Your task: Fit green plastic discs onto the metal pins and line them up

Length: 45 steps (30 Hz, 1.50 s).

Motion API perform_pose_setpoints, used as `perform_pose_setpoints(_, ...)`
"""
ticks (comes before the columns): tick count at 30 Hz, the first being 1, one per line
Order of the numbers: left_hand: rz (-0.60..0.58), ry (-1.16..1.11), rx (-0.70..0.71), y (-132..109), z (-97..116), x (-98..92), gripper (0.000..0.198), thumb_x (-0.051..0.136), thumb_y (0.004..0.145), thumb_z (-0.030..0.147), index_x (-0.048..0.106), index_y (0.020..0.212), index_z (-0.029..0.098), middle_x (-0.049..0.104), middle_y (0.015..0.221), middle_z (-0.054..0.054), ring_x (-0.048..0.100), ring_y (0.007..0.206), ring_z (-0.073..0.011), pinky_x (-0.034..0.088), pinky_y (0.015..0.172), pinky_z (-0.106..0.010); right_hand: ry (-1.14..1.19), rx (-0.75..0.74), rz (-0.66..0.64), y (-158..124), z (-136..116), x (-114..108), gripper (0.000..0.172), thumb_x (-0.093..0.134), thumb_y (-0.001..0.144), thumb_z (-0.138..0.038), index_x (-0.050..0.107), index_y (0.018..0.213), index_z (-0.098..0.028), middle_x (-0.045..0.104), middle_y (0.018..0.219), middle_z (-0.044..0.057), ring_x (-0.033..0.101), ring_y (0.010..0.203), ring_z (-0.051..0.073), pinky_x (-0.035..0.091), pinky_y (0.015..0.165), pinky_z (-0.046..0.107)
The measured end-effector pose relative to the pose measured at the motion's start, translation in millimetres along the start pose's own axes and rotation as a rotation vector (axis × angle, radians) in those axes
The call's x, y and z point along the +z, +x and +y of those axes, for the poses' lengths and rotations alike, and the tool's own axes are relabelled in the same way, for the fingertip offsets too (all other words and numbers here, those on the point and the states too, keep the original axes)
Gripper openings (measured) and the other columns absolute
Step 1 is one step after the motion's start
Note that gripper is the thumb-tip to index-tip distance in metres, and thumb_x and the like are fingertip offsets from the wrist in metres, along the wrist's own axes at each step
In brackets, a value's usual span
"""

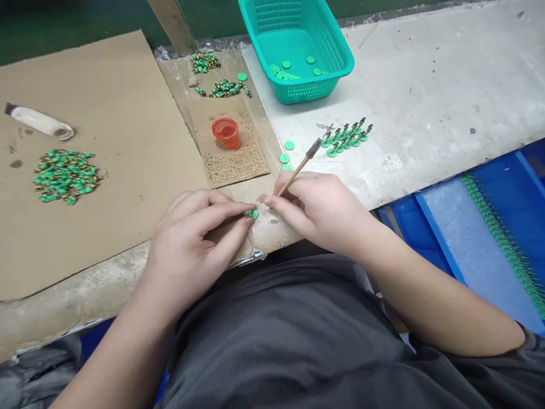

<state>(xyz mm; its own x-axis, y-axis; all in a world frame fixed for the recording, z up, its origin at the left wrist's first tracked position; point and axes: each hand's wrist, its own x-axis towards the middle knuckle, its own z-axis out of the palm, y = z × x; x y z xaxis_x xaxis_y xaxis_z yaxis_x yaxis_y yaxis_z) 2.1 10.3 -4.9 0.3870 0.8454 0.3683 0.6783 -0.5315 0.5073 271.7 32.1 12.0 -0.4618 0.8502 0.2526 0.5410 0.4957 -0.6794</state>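
Observation:
Between its thumb and fingertips, my left hand (191,233) pinches a small green figurine with a round green disc (255,214) at its end. Closed around a thin wooden paintbrush (300,170), my right hand (323,207) is just to the right. The brush's dark bristle end points up and away from me, clear of the figurine. Beyond my hands, a small red cup (227,134) stands on a speckled piece of cardboard (236,170). A few loose green discs (284,158) lie near my right hand, and several figurines (347,136) stand on discs in rows beyond the brush.
A teal basket (315,90) holding green discs stands at the back. Piles of green, yellow and dark figurines (66,176) lie on cardboard (123,125) at left and back, near a whitish tube (40,121). Blue trays (443,227) sit below the table's right edge.

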Motion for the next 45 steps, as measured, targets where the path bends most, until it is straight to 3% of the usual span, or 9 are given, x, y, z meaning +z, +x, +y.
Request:
perform_pose_setpoints(6,-0.022,-0.055,-0.092,0.8,6.6,-1.2,0.010,0.077,0.116,0.038,0.086,0.119,0.036,0.086,0.114,0.001,0.081,0.110,-0.0232,0.061,0.104,-0.042,0.075,-0.115,0.004,3.8,-1.5,9.8,0.028,0.065,0.125,-0.026,0.082,0.105,-0.017,0.087,0.108,0.007,0.082,0.099,0.022,0.060,0.095,0.033)
perform_pose_setpoints(11,-0.008,-0.045,-0.114,1.4,10.5,-2.8,0.012,0.075,0.118,0.038,0.086,0.113,0.035,0.082,0.107,0.004,0.078,0.104,-0.0194,0.060,0.100,-0.040,0.073,-0.168,0.002,7.0,-0.6,14.5,0.025,0.063,0.126,-0.027,0.081,0.110,-0.018,0.087,0.111,0.007,0.081,0.099,0.023,0.062,0.098,0.034)
perform_pose_setpoints(22,-0.007,-0.037,-0.026,2.4,4.5,-1.2,0.015,0.076,0.118,0.035,0.083,0.107,0.027,0.081,0.103,0.001,0.077,0.100,-0.0177,0.056,0.095,-0.036,0.005,-0.165,-0.115,15.9,-6.4,7.7,0.026,0.060,0.128,-0.033,0.079,0.114,-0.023,0.086,0.110,0.005,0.082,0.101,0.025,0.065,0.102,0.039)
perform_pose_setpoints(25,-0.017,-0.018,-0.026,3.0,6.3,-2.4,0.019,0.074,0.119,0.038,0.082,0.106,0.026,0.081,0.104,0.000,0.077,0.100,-0.0182,0.057,0.095,-0.035,-0.005,-0.152,-0.188,21.9,-12.5,5.0,0.021,0.061,0.126,-0.028,0.081,0.121,-0.026,0.088,0.116,0.004,0.085,0.109,0.027,0.065,0.105,0.040)
perform_pose_setpoints(29,-0.006,-0.005,-0.013,4.8,9.3,-2.5,0.017,0.072,0.118,0.035,0.084,0.109,0.026,0.082,0.103,0.001,0.077,0.099,-0.0172,0.059,0.092,-0.033,0.082,-0.235,-0.207,25.2,-15.5,6.7,0.030,0.056,0.124,-0.016,0.081,0.139,-0.024,0.090,0.136,0.005,0.084,0.132,0.027,0.064,0.115,0.038)
perform_pose_setpoints(32,-0.016,-0.015,-0.044,5.7,11.4,-2.4,0.017,0.070,0.117,0.033,0.086,0.112,0.027,0.083,0.105,0.001,0.079,0.100,-0.0182,0.061,0.093,-0.033,0.091,-0.233,-0.189,23.1,-12.1,10.2,0.027,0.056,0.125,-0.018,0.081,0.132,-0.021,0.091,0.132,0.007,0.084,0.130,0.026,0.063,0.117,0.038)
perform_pose_setpoints(35,-0.037,-0.008,-0.095,3.1,12.5,-4.6,0.018,0.072,0.117,0.039,0.088,0.115,0.030,0.087,0.112,0.000,0.081,0.105,-0.0211,0.063,0.096,-0.036,0.076,-0.100,-0.104,15.7,-7.3,12.3,0.025,0.060,0.126,-0.025,0.079,0.110,-0.022,0.090,0.116,0.007,0.085,0.113,0.025,0.065,0.107,0.038)
perform_pose_setpoints(40,-0.016,-0.001,-0.122,-5.4,15.2,-12.2,0.020,0.072,0.117,0.039,0.089,0.126,0.037,0.093,0.121,0.001,0.086,0.109,-0.0246,0.064,0.107,-0.044,0.320,0.113,0.252,-8.4,-2.6,14.2,0.023,0.071,0.122,-0.034,0.071,0.101,-0.025,0.081,0.094,0.000,0.078,0.079,0.016,0.062,0.078,0.031)
perform_pose_setpoints(45,0.010,-0.124,-0.140,0.1,20.2,-8.8,0.015,0.078,0.114,0.043,0.091,0.118,0.036,0.093,0.113,0.002,0.086,0.102,-0.0217,0.067,0.102,-0.040,0.374,0.136,0.332,-21.0,0.4,18.7,0.022,0.076,0.118,-0.029,0.072,0.097,-0.025,0.079,0.094,-0.001,0.078,0.074,0.014,0.061,0.071,0.029)
